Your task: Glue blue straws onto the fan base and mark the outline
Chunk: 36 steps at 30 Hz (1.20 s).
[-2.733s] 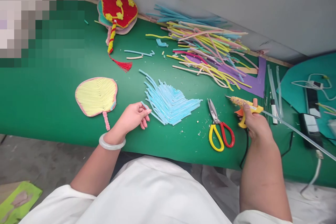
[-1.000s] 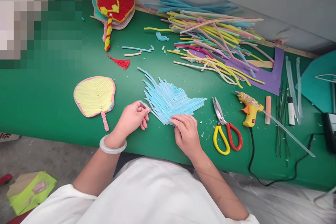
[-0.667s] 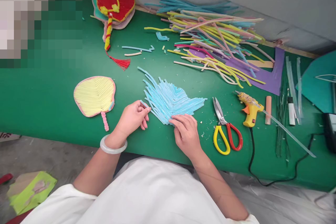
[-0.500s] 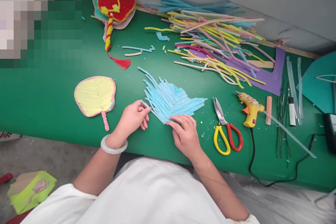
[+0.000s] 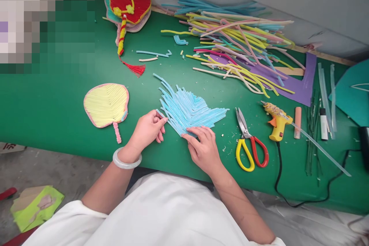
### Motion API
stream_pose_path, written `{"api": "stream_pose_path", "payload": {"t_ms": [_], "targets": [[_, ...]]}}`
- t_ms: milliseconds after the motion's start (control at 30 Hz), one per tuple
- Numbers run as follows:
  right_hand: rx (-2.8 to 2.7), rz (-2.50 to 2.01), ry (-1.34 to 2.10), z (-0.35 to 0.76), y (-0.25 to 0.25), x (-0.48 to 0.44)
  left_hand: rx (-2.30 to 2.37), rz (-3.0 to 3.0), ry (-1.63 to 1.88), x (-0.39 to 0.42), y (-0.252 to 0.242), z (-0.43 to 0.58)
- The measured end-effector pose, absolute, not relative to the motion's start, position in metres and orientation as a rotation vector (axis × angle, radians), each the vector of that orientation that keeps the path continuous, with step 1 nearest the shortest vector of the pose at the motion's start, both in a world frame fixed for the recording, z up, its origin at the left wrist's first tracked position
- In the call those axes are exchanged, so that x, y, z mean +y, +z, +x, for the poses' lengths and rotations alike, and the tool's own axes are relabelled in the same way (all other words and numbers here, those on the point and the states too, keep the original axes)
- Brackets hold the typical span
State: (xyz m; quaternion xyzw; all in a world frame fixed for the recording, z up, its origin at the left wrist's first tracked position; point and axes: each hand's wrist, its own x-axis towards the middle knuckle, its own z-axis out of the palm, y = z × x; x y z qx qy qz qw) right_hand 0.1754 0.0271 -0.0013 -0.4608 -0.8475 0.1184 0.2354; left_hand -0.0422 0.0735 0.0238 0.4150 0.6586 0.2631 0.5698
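The blue fan (image 5: 188,109) of strips lies flat near the front edge of the green surface (image 5: 52,100). At its left edge the left hand (image 5: 148,130) pinches a strip end between thumb and fingers. At its lower tip the right hand (image 5: 203,149) rests open, fingertips pressed on the strips. Scissors (image 5: 249,146) lie just right of the fan, a glue gun (image 5: 276,123) beyond them, a yellow fan (image 5: 106,104) off to the left.

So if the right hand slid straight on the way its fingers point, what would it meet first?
The blue strip piece. The right hand has its fingers resting on its near edge, pointing up-left across it, so there looks to be no gap.
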Motion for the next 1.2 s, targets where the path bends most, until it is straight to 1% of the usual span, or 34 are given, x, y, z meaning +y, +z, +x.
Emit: {"api": "stream_pose_path", "payload": {"t_ms": [633, 733, 833, 900, 967, 1067, 1133, 1200], "targets": [[-2.253, -1.245, 0.298, 0.176, -0.003, 0.026, 1.525, 0.965, 0.654, 0.072, 0.022, -0.044], [-2.229, -1.251, 0.285, 0.176, -0.003, 0.026, 1.521, 0.941, 0.723, 0.068, 0.020, -0.045], [-2.194, -1.256, 0.277, 0.176, -0.004, 0.027, 1.572, 0.966, 0.896, 0.057, 0.019, -0.044], [-2.167, -1.264, 0.267, 0.177, -0.005, 0.027, 1.661, 1.165, 1.010, 0.046, 0.018, -0.044], [-2.150, -1.274, 0.260, 0.177, -0.005, 0.027, 1.677, 1.604, 0.982, 0.036, 0.017, -0.044], [-2.149, -1.292, 0.263, 0.176, -0.005, 0.027, 1.509, 2.238, 0.680, 0.025, 0.016, -0.044], [-2.169, -1.301, 0.265, 0.176, -0.004, 0.027, 1.433, 2.449, 0.470, 0.021, 0.013, -0.043], [-2.199, -1.303, 0.265, 0.175, -0.002, 0.027, 1.417, 2.538, 0.337, 0.019, 0.009, -0.041]]}}
